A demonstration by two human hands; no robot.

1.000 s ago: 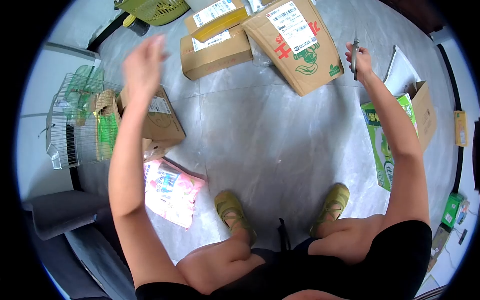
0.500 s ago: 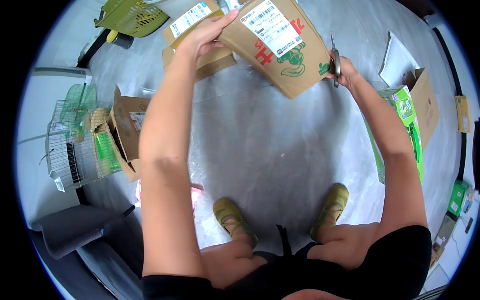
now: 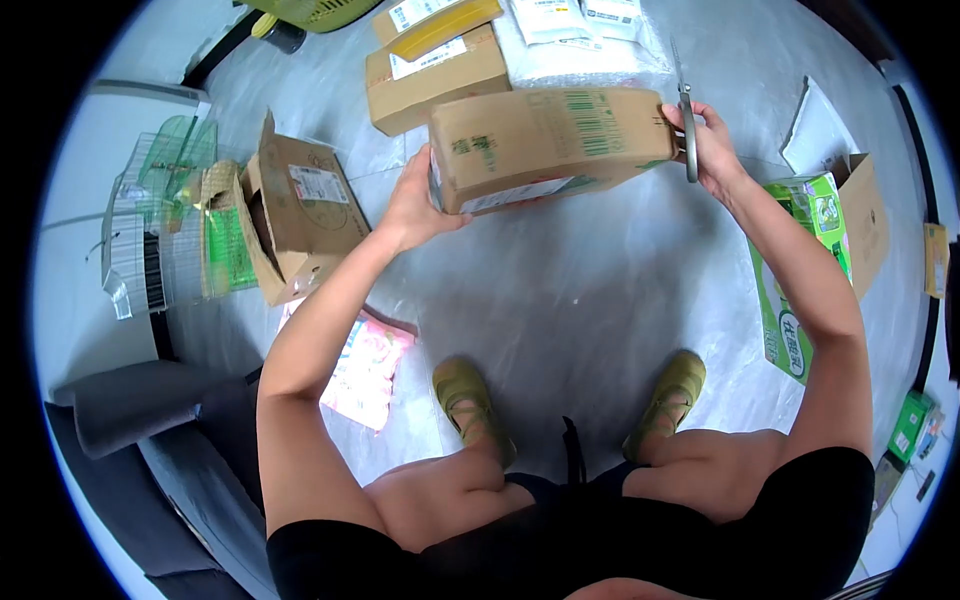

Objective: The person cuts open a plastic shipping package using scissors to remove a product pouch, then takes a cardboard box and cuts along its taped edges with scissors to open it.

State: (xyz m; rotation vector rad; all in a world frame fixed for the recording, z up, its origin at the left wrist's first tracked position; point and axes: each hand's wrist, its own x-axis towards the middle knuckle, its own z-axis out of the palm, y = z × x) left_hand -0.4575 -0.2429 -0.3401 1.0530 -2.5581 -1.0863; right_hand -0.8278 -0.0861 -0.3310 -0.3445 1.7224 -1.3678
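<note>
A brown cardboard box [image 3: 540,140] with green barcode printing on its upward side is held level in front of me, above the floor. My left hand [image 3: 412,205] grips its left end, thumb along the lower edge. At the other end, my right hand [image 3: 708,145] holds the box's right edge and also carries a pair of scissors [image 3: 688,130], blades pointing up and away. Part of a white shipping label shows on the box's lower, near side. Behind the held box, another cardboard box [image 3: 440,85] lies on the floor with a yellow-taped parcel on it.
White plastic mailers [image 3: 550,20] and bubble wrap [image 3: 590,65] lie at the back. An opened box [image 3: 310,200] and wire cage [image 3: 150,240] stand left, with a pink package [image 3: 365,370] nearer. A green carton [image 3: 785,330] is right; a dark chair [image 3: 150,430] stands lower left.
The box has turned over from its labelled face with red lettering to a barcoded side, and has come lower and nearer. My left hand has shifted down to its end.
</note>
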